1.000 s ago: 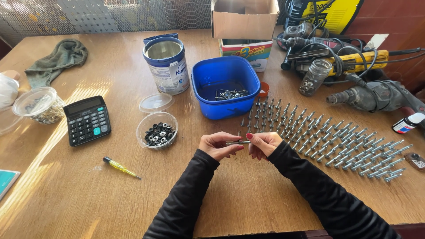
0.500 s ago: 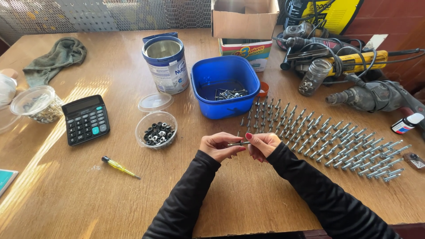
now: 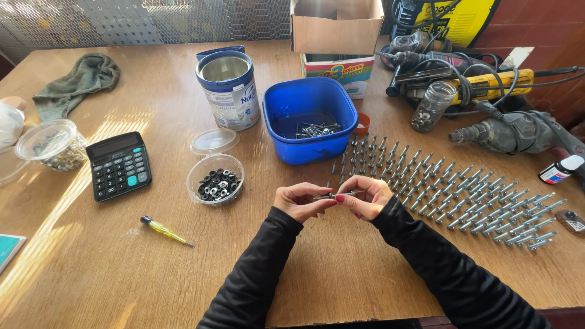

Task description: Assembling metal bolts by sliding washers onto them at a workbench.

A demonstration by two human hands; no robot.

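Two hands: the left hand (image 3: 297,201) and the right hand (image 3: 365,196) meet above the near middle of the table (image 3: 183,268), black sleeves running back to the lower edge of the view.
Held piece: a slim grey bolt (image 3: 332,196) lies level between them, fingertips of both hands pinched on it, one hand at each end.
Fingers: narrow and closed on the bolt; whether a washer or nut sits on its shank is too small to tell.
Change: almost none against the views of a second and half a second ago; hands, bolt and everything on the table sit in the same places, which suggests slow fingertip work on this one piece.
Finished rows: many like bolts (image 3: 463,195) are laid out in slanting rows just beyond and to the right of the hands.
Loose parts: a clear round tub of small dark rings (image 3: 215,179) stands near the left hand, its lid (image 3: 214,141) just behind it.
Blue tub (image 3: 311,125): behind the hands, a few loose bolts left on its bottom.
Also on the table: a black calculator (image 3: 119,164), a yellow-handled screwdriver (image 3: 164,231), an open tin can (image 3: 230,89), a glass jar (image 3: 432,106), power drills (image 3: 512,131) at the far right.
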